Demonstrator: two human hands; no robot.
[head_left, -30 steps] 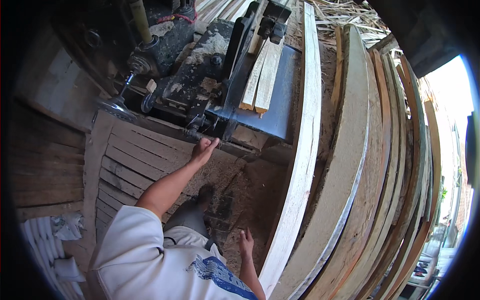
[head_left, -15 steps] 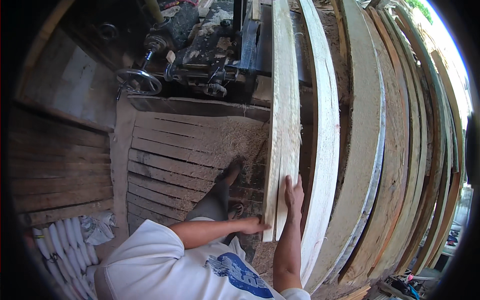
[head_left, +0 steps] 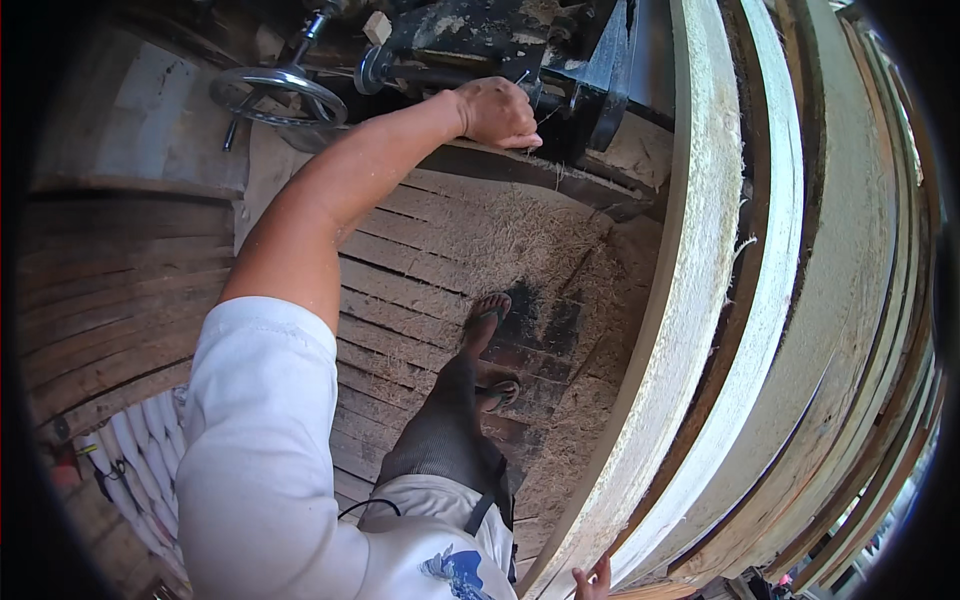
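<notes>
Your left arm stretches forward and up from the white sleeve (head_left: pixel 262 450), almost straight at the elbow, and your left hand (head_left: pixel 497 112) sits knuckles-up with the fingers curled into a loose fist against the front edge of the dark machine (head_left: pixel 520 50); whether it grips a part of the machine or only presses on it, you cannot tell from here. Just to the left of that hand, apart from it, hangs a round metal handwheel (head_left: pixel 278 92) on its shaft. Your right hand (head_left: pixel 595 580) shows only as a few fingertips at the bottom edge, spread open and lying flat against the lower end of the pale rough-sawn plank (head_left: pixel 690 300), touching it without closing around it. That plank stands on edge, leaning up and away to the right of the machine, its face furred with sawdust. Behind it more long planks (head_left: pixel 830 330) stack in the same lean. Below you, your foot in a sandal (head_left: pixel 487 315) rests on a slatted wooden floor (head_left: pixel 400 290) strewn with sawdust, and white sacks (head_left: pixel 140 440) lie at lower left.
</notes>
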